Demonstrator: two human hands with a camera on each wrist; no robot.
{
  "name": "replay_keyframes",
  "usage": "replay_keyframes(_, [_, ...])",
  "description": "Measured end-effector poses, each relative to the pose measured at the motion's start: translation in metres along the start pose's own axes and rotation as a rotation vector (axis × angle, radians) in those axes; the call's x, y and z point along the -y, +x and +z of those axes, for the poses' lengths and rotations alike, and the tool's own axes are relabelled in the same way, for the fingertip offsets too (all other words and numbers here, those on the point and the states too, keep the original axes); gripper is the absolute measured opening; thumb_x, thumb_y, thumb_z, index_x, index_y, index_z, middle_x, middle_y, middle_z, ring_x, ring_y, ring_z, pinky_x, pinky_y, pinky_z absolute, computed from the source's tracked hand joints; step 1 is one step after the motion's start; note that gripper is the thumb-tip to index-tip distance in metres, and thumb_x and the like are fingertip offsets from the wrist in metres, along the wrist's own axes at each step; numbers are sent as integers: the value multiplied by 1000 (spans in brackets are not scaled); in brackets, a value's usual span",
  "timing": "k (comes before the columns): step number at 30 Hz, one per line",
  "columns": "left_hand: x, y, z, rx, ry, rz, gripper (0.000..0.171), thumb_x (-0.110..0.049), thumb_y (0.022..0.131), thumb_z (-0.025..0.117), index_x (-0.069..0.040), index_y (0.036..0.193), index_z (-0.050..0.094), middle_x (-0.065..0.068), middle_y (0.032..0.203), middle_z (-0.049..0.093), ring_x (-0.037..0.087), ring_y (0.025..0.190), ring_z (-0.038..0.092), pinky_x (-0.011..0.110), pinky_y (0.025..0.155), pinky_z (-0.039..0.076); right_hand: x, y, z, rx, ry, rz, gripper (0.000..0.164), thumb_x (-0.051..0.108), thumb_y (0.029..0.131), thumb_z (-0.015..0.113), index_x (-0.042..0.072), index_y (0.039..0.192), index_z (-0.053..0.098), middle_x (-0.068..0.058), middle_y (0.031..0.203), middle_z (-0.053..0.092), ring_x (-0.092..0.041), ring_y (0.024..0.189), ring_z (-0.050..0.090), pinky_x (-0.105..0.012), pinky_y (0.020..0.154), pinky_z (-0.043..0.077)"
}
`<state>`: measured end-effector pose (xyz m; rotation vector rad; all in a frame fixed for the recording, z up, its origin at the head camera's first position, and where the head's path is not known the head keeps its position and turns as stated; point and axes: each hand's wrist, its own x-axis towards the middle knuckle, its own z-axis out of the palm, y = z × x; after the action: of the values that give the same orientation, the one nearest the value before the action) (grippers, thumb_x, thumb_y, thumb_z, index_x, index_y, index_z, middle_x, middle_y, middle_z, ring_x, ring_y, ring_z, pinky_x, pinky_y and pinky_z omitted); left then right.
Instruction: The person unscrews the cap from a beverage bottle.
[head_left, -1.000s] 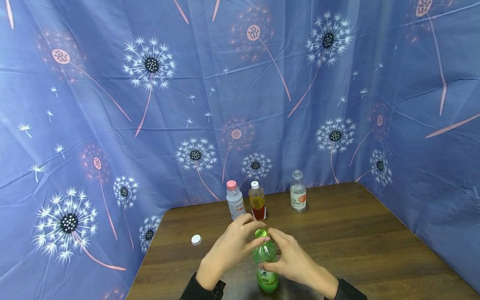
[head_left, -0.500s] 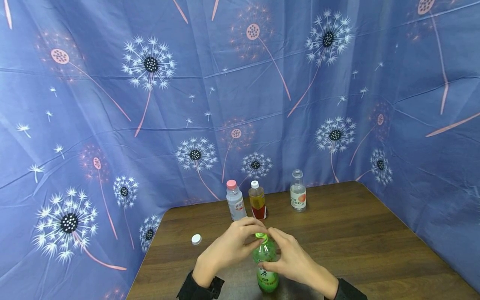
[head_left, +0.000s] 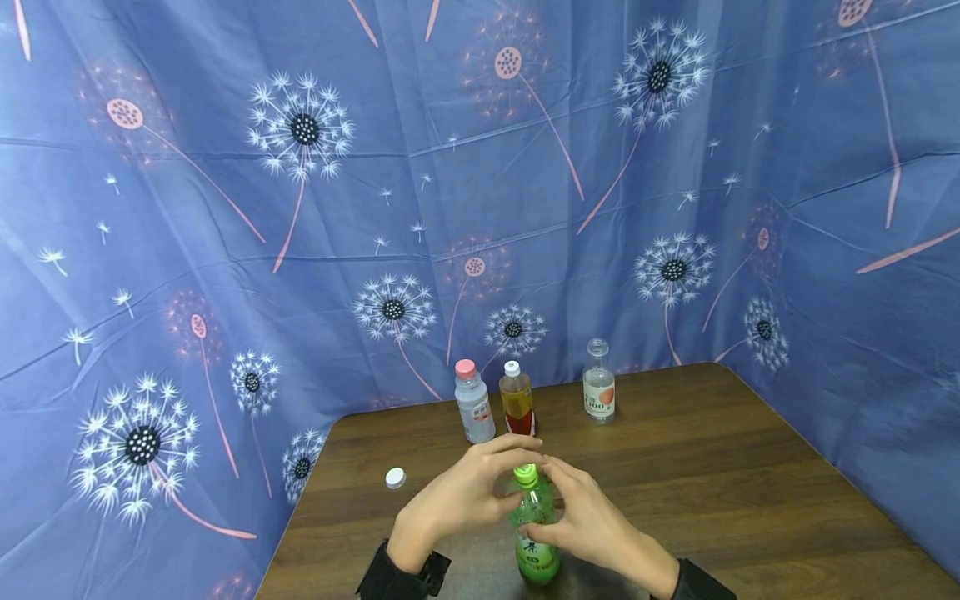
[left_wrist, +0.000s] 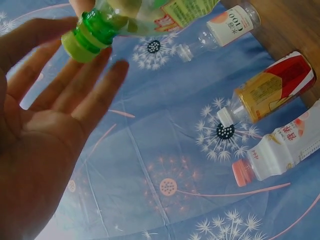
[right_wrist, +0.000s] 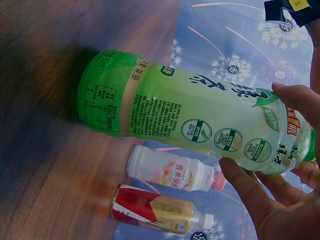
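Note:
A green tea bottle (head_left: 536, 550) with a yellow-green cap (head_left: 526, 475) stands upright near the front of the table. My right hand (head_left: 592, 521) grips its upper body from the right; in the right wrist view the thumb and a fingertip lie against the label on opposite sides. My left hand (head_left: 465, 492) is spread around the cap from the left. Its thumb shows by the bottle's neck and its fingers reach over behind the cap. In the left wrist view the palm (left_wrist: 45, 145) faces the cap, with the fingers loosely extended and apart.
A loose white cap (head_left: 395, 477) lies on the wooden table (head_left: 712, 467) at left. Toward the back stand a pink-capped white bottle (head_left: 474, 408), a white-capped amber drink bottle (head_left: 517, 404) and an uncapped clear bottle (head_left: 598, 392). A blue dandelion-print curtain (head_left: 450, 167) hangs behind.
My left thumb and fingers have loosened and moved off the green bottle's cap, with the thumb drawn back left. My right hand keeps its grip, and the bottle stays in place.

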<state>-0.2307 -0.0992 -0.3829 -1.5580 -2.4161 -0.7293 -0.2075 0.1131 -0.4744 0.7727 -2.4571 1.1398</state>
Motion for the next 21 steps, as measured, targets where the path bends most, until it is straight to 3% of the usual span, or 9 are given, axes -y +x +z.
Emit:
replay_keyframes(4, [-2,1,11,-94,104,-73,53,-43,91,74,-22,137,59,-4,141,55,11,122,59,26,95,54,-1,0,1,-1,11,-30,60,39,75,90,24,122,57,17,115,60,-5,101,64,-26,78,58])
replay_keyframes(8, [-2,4,26,-234,199,-167,56,-64,88,67,-23,126,63,-8,117,61,4,94,58,20,77,52,-1,2,3,8,41,-55,55,33,73,92,33,114,53,18,102,55,-1,85,58,-21,70,54])
replay_keyframes(13, [-2,6,34,-323,166,-226,38,-52,87,74,-19,105,65,-10,97,58,0,76,50,13,65,44,0,3,4,-1,33,-37,65,32,72,92,40,123,53,22,115,59,0,100,62,-24,79,57])
replay_keyframes(21, [-3,6,28,-266,29,-233,24,-31,89,78,-16,104,69,-7,97,62,7,79,56,13,69,47,-2,2,3,-16,33,-30,65,31,71,92,37,122,53,20,115,59,-4,102,63,-22,74,57])
